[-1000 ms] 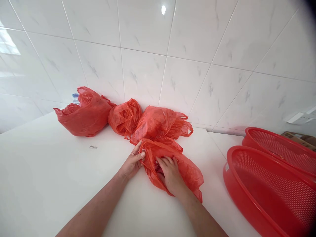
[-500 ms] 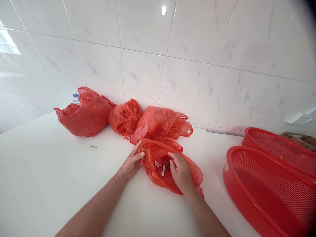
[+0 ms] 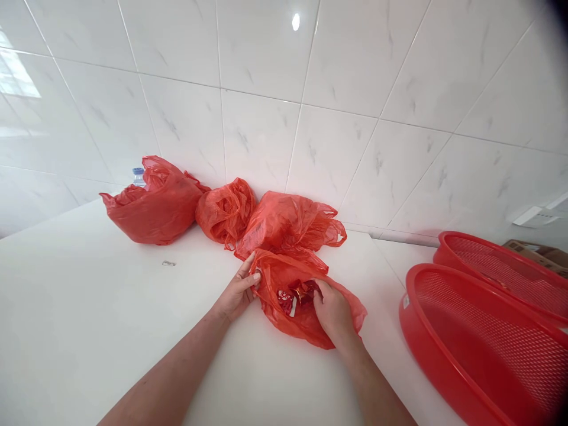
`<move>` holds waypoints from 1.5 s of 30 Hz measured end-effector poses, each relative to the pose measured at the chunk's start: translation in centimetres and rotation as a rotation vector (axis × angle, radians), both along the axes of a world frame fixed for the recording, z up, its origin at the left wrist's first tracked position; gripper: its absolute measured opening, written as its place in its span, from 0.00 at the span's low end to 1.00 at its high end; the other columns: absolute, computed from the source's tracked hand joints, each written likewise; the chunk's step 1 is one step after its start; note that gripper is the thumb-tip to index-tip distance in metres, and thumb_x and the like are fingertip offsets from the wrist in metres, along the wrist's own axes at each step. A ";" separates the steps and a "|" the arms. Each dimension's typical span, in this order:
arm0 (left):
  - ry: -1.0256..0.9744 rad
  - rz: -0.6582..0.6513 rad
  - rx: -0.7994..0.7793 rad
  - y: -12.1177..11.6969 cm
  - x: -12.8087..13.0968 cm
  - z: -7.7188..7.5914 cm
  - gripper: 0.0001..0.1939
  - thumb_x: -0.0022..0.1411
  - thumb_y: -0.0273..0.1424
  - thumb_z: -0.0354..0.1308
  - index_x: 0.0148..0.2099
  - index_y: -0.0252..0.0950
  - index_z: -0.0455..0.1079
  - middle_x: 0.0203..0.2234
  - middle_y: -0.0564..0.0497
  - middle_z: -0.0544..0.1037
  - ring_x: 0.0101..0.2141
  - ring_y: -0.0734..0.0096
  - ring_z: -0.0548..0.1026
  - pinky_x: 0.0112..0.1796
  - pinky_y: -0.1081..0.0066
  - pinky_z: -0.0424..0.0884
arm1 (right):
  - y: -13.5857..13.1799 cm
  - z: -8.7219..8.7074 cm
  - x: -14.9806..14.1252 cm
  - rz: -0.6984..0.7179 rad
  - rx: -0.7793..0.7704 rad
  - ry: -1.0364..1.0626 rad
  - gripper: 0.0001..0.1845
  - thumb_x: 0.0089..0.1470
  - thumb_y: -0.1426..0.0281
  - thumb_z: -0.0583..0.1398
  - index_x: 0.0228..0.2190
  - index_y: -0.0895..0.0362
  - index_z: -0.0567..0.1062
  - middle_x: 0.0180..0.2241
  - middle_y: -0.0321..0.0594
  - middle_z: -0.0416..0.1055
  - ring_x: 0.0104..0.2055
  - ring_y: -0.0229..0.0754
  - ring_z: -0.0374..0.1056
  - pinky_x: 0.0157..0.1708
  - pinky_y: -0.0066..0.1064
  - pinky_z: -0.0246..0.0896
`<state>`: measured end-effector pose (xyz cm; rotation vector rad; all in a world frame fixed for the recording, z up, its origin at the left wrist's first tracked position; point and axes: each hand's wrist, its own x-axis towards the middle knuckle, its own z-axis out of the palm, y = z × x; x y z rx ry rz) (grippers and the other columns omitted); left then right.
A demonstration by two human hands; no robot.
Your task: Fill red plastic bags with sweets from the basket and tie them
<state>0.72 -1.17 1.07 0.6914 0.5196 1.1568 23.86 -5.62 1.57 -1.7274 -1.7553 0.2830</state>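
A red plastic bag (image 3: pixel 284 269) lies with its mouth open on the white table, facing me. My left hand (image 3: pixel 241 291) grips the bag's left rim between thumb and fingers. Inside the opening, my right hand (image 3: pixel 332 307) has its fingers closed on a shiny dark red wrapped piece (image 3: pixel 304 291) with gold edges, which looks like a foil-wrapped sweet. Just left of it in the bag sits a red and white patterned packet (image 3: pixel 285 300). The tips of my right fingers are partly hidden by the wrapper and the bag.
Behind stand more red plastic bags: a large full one (image 3: pixel 153 207), a crumpled one (image 3: pixel 226 213) and a loose one (image 3: pixel 288 222), near the tiled wall. Two red mesh baskets (image 3: pixel 417 331) stand at the right. A bottle (image 3: pixel 138 176) and a small scrap (image 3: pixel 169 263) are at the left.
My right hand has closed its fingers on the shiny wrapped piece and shifted slightly right. More of that piece now shows in the bag's mouth. My left hand keeps its hold on the rim.
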 end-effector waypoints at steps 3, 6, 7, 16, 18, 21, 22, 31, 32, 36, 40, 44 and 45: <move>0.000 -0.002 0.019 0.0 0.0 0.0 0.40 0.53 0.26 0.64 0.64 0.48 0.51 0.21 0.59 0.64 0.22 0.81 0.63 0.26 0.78 0.63 | -0.6 0.7 -0.2 0.017 0.078 -0.002 0.18 0.52 0.76 0.49 0.42 0.51 0.71 0.39 0.35 0.73 0.40 0.40 0.68 0.39 0.32 0.63; -0.005 0.002 0.027 0.0 0.0 0.0 0.40 0.53 0.26 0.64 0.64 0.48 0.51 0.21 0.59 0.64 0.22 0.81 0.63 0.26 0.79 0.63 | -1.2 1.3 -0.4 0.115 0.109 -0.011 0.13 0.53 0.73 0.50 0.35 0.53 0.73 0.36 0.36 0.73 0.38 0.40 0.68 0.38 0.31 0.62; -0.003 0.006 0.021 0.0 0.0 0.0 0.40 0.53 0.26 0.63 0.64 0.48 0.50 0.21 0.59 0.64 0.21 0.82 0.63 0.26 0.79 0.63 | -1.3 1.4 -0.4 0.139 0.106 -0.008 0.13 0.55 0.72 0.50 0.33 0.53 0.74 0.35 0.37 0.73 0.38 0.40 0.68 0.38 0.31 0.62; -0.023 -0.005 0.026 -0.1 0.1 0.3 0.40 0.52 0.25 0.63 0.64 0.48 0.52 0.28 0.56 0.73 0.24 0.80 0.69 0.27 0.79 0.66 | -0.4 0.3 0.2 0.046 -0.131 -0.014 0.28 0.53 0.78 0.48 0.54 0.48 0.64 0.38 0.36 0.74 0.37 0.40 0.70 0.35 0.30 0.62; -0.021 -0.018 0.043 -0.2 0.1 0.5 0.39 0.53 0.25 0.63 0.64 0.48 0.51 0.32 0.55 0.74 0.27 0.78 0.71 0.28 0.79 0.67 | -0.3 0.3 0.2 0.059 -0.139 0.008 0.28 0.52 0.78 0.48 0.52 0.47 0.65 0.37 0.35 0.74 0.36 0.40 0.70 0.33 0.30 0.62; -0.007 -0.027 0.056 -0.2 0.1 0.5 0.39 0.53 0.26 0.63 0.64 0.49 0.51 0.35 0.54 0.75 0.28 0.77 0.72 0.29 0.78 0.68 | -0.2 0.1 0.2 0.035 -0.107 0.030 0.22 0.54 0.75 0.49 0.48 0.48 0.69 0.39 0.35 0.74 0.39 0.43 0.70 0.35 0.32 0.62; -0.004 -0.026 0.058 -0.2 0.1 0.5 0.39 0.53 0.26 0.63 0.64 0.49 0.51 0.35 0.54 0.75 0.28 0.77 0.72 0.28 0.78 0.68 | -0.2 0.0 0.1 0.013 -0.092 0.031 0.20 0.54 0.74 0.49 0.47 0.49 0.69 0.39 0.37 0.74 0.39 0.44 0.70 0.36 0.33 0.63; -0.014 -0.029 0.064 -0.2 0.1 0.3 0.37 0.55 0.25 0.62 0.63 0.48 0.52 0.32 0.55 0.74 0.25 0.80 0.70 0.27 0.79 0.67 | -0.6 0.4 -1.2 0.084 0.030 -0.023 0.16 0.53 0.65 0.57 0.45 0.51 0.70 0.42 0.39 0.70 0.43 0.45 0.66 0.42 0.36 0.61; -0.013 -0.024 0.055 -0.1 0.1 0.3 0.37 0.54 0.25 0.62 0.63 0.49 0.53 0.32 0.55 0.74 0.25 0.80 0.70 0.27 0.79 0.67 | -0.5 0.3 -1.3 0.105 0.034 -0.052 0.15 0.52 0.67 0.57 0.43 0.51 0.71 0.42 0.40 0.70 0.43 0.45 0.66 0.43 0.36 0.61; -0.028 -0.020 0.049 -0.1 0.1 0.1 0.37 0.54 0.25 0.62 0.63 0.48 0.54 0.26 0.57 0.72 0.24 0.81 0.69 0.27 0.80 0.66 | 0.1 -0.1 -1.5 0.061 0.033 -0.117 0.10 0.52 0.70 0.56 0.38 0.53 0.73 0.39 0.41 0.70 0.40 0.44 0.66 0.39 0.35 0.62; -0.029 -0.019 0.055 -0.2 0.0 0.2 0.37 0.53 0.25 0.63 0.62 0.48 0.55 0.25 0.59 0.71 0.23 0.83 0.67 0.28 0.81 0.65 | 0.1 -0.3 -2.2 -0.013 0.145 -0.117 0.14 0.54 0.69 0.54 0.43 0.55 0.71 0.42 0.43 0.69 0.43 0.45 0.65 0.43 0.38 0.61; -0.016 -0.028 0.053 -0.2 0.0 0.2 0.38 0.53 0.25 0.63 0.63 0.47 0.54 0.24 0.58 0.69 0.22 0.83 0.66 0.28 0.80 0.65 | -0.4 -0.7 -3.4 0.192 0.208 -0.214 0.22 0.49 0.72 0.58 0.48 0.52 0.69 0.50 0.42 0.66 0.53 0.49 0.59 0.52 0.43 0.55; -0.013 -0.030 0.052 -0.2 0.0 0.1 0.38 0.53 0.26 0.63 0.63 0.47 0.53 0.22 0.59 0.67 0.22 0.83 0.65 0.27 0.80 0.65 | -0.5 -0.8 -3.7 0.227 0.190 -0.236 0.23 0.48 0.74 0.58 0.48 0.51 0.69 0.49 0.42 0.67 0.53 0.50 0.59 0.52 0.44 0.55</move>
